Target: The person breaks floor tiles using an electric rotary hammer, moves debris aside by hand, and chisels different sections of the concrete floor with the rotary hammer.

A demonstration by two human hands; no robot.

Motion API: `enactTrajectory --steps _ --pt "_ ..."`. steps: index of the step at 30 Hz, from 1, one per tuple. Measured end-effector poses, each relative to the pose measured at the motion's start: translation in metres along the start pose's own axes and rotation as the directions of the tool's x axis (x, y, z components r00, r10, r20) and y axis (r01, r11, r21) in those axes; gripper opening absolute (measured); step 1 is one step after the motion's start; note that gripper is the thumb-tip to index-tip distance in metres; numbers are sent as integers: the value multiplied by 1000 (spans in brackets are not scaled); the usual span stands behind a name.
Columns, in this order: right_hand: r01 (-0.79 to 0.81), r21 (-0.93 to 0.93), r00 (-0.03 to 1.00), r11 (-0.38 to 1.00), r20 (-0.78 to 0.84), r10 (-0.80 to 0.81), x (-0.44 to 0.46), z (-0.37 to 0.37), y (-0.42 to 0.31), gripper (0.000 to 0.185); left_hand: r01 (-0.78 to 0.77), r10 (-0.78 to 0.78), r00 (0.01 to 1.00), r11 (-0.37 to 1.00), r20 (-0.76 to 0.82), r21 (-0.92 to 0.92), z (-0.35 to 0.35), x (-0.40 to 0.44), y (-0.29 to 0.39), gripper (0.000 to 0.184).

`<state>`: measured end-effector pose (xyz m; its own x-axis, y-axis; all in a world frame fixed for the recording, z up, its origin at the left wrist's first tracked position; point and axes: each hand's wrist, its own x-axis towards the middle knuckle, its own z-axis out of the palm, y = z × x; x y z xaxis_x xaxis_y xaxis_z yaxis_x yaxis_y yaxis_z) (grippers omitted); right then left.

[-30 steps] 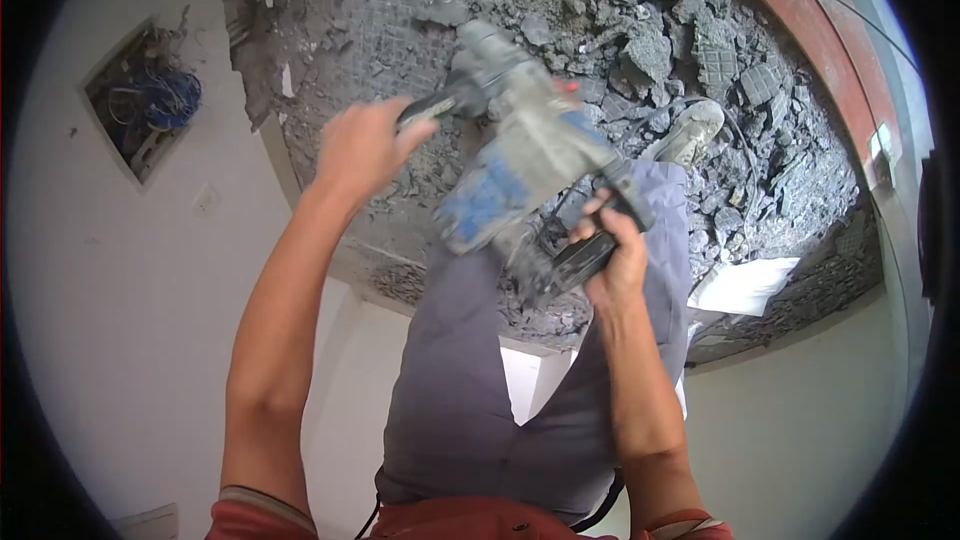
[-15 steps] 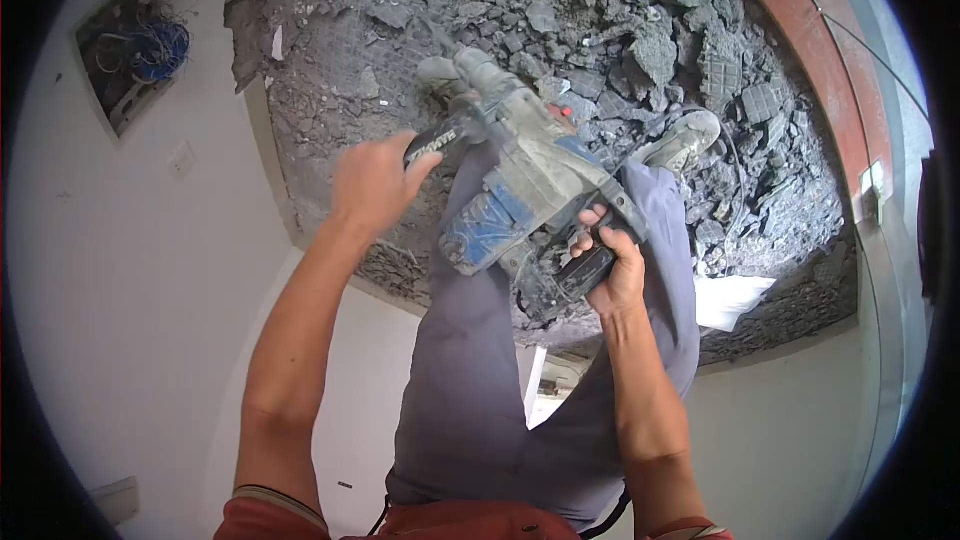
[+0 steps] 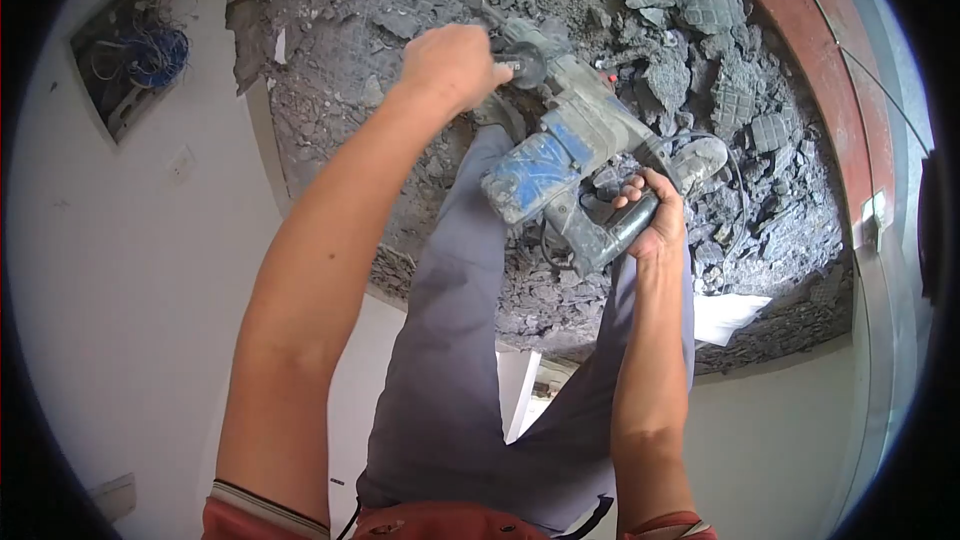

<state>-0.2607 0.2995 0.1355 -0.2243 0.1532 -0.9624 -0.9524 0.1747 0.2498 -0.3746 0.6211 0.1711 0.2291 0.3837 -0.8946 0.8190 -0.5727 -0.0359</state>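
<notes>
A dusty blue-and-grey demolition hammer [image 3: 545, 175] is held in front of my legs, its front end pointing up and left over the broken floor. My left hand [image 3: 450, 65] is closed round its black side handle [image 3: 522, 67]. Round the black rear handle [image 3: 632, 224] wraps my right hand [image 3: 655, 210], fingers curled over the grip. The chisel tip by the rubble [image 3: 490, 8] is blurred, and I cannot tell whether it touches. One of my shoes [image 3: 700, 158] shows beyond the rear handle, standing among the chunks.
Broken tile and mortar chunks [image 3: 735, 90] pile up on the right. A red-brown sill [image 3: 815, 40] with a cable along it borders the floor. In the left wall is an open box with blue wiring [image 3: 155, 55]. A white sheet or bag [image 3: 728, 317] lies near the lower right.
Both hands and the demolition hammer have moved forward and to the right, away from my body. My left arm reaches further out. Both grips stay closed.
</notes>
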Motion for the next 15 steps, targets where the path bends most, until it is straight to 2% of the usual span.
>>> enactTrajectory --steps 1,3,5,6,8,9,10,12,13,15 --pt "15 6 999 1000 -46 -15 5 0 -1 10 -16 16 999 1000 -38 12 2 3 5 46" --pt "2 17 1000 1000 0 -2 14 -6 1 9 -25 28 996 999 -87 32 2 10 8 46" --pt "-8 44 996 999 91 4 22 -19 5 16 -25 25 1000 999 2 22 3 14 2 45" --pt "0 17 998 1000 57 -1 28 -20 6 18 -24 23 999 1000 23 20 11 8 3 45" --pt "18 -6 1000 1000 -11 -18 40 -16 2 19 32 -32 999 999 0 -27 20 5 8 43" --pt "15 -34 998 999 55 -13 45 -26 -4 21 25 -26 999 999 -32 -22 27 1 12 42" --pt "38 -83 998 996 63 -33 56 -39 -11 19 17 -18 998 1000 -57 -22 34 -6 17 42" --pt "82 -163 996 983 -9 -85 63 -33 -10 14 62 -60 997 996 38 -63 41 -14 15 42" --pt "35 -119 999 992 -31 -39 60 -24 -5 9 64 -61 997 995 40 -81 43 -12 3 43" --pt "64 -138 998 988 7 -64 40 -9 8 9 10 -14 999 996 -48 -86 44 -8 -21 50"
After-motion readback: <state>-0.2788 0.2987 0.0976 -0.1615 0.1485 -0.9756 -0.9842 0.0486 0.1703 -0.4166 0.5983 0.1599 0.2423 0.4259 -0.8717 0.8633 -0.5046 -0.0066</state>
